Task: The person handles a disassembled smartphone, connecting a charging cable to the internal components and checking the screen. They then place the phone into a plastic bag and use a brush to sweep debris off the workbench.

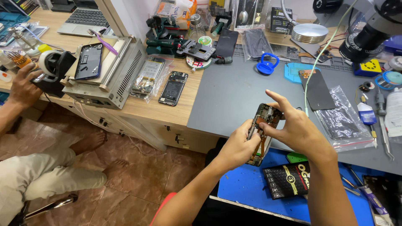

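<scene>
Your left hand (236, 146) grips the opened phone (263, 129) while your right hand (293, 127) pinches its exposed top; the back is already off.

Opened phone (263, 129) between left hand (236, 146) and right hand (295, 127)

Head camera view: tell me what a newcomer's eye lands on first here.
First, the opened phone with its insides bared, held over the grey mat by the left hand and right hand. Next, the blue suction cup farther back on that mat. Then, at far left, another person's hand on a black tape dispenser beside a grey metal machine on the wooden bench.
</scene>
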